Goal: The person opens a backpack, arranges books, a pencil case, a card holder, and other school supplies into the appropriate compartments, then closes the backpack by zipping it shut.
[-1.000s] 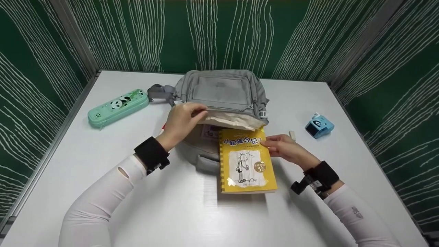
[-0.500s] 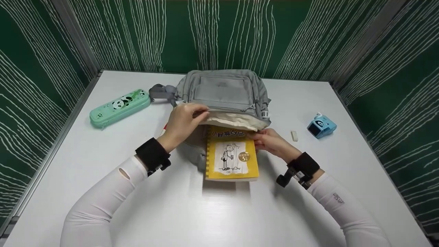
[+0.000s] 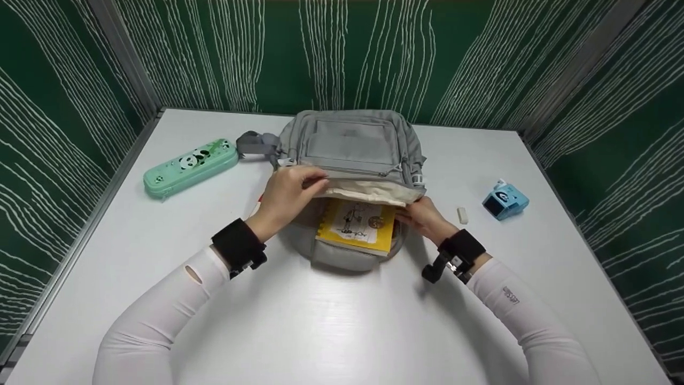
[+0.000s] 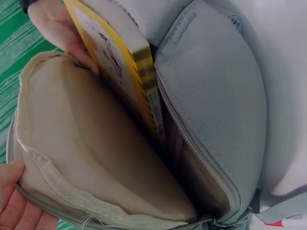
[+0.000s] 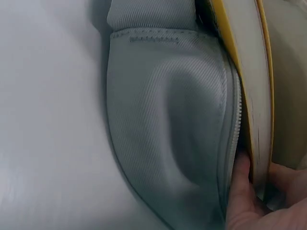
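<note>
A grey backpack (image 3: 350, 141) lies on the table with its main compartment unzipped. My left hand (image 3: 291, 193) pinches the edge of the raised flap, whose cream lining (image 4: 96, 139) faces the opening. Partly inside the compartment is a yellow book (image 3: 360, 227) with a cartoon figure on its cover; its upper part is hidden under the flap. With my right hand (image 3: 425, 218) I grip the book's right edge, thumb on one side and fingers on the other, as the right wrist view shows. Those fingers (image 5: 240, 191) are inside the bag opening.
A green pencil case (image 3: 191, 167) with a panda print lies left of the backpack, near a grey strap (image 3: 256, 143). To the right are a small white eraser (image 3: 462, 215) and a blue pencil sharpener-like box (image 3: 506, 200). All rest on the white table (image 3: 320, 331).
The book has slid away from me into the backpack, first shifting left, with my right hand moving along with it. My left hand stays on the flap.
</note>
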Tool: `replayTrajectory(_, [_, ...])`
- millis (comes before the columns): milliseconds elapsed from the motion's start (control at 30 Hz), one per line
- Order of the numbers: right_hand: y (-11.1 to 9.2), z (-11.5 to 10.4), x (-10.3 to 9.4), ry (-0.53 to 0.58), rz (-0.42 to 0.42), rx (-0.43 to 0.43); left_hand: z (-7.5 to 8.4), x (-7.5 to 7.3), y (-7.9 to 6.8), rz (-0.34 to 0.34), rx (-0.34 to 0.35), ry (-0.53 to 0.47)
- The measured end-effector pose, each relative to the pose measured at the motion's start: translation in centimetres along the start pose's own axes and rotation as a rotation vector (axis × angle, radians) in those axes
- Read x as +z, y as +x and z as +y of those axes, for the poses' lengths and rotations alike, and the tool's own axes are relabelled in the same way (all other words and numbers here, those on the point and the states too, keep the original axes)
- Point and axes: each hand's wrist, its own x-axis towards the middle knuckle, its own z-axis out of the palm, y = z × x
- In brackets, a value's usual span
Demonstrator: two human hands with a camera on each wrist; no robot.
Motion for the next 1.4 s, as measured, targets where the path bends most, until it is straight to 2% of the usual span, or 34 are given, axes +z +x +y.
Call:
replayTrajectory(100, [-0.1,0.0,-0.2,-0.022,-0.044,0.015,0.0,0.1,0.0,-0.003,-0.003,0.004])
replayTrajectory(267, [-1.1,0.0,-0.5,-0.123,-0.215,0.058,0.1,0.1,-0.2,-0.026,-0.016,0.000])
replayTrajectory(367, [-2.2,0.0,-0.7,-0.164,-0.288,0.071,0.2,0.1,-0.2,-0.035,-0.018,0.000])
replayTrajectory(500, [-3.3,0.3,-0.9,-0.201,-0.329,0.074,0.1,0.1,-0.2,-0.039,-0.019,0.008])
replayTrajectory(667, [-3.4,1.3,-1.0,-0.217,-0.350,0.042,0.0,0.1,-0.4,-0.038,-0.022,0.012])
replayTrajectory(933, [-2.6,2.2,-0.2,-0.079,-0.168,-0.033,0.2,0.2,-0.5,-0.061,-0.015,0.002])
replayTrajectory(1300, [-0.5,2.2,1.3,-0.016,0.159,-0.103,0.0,0.2,-1.1,-0.072,-0.005,0.017])
replayTrajectory(1400, [-0.1,2.0,1.5,-0.030,0.199,-0.098,-0.1,0.1,-1.3,-0.071,0.002,0.016])
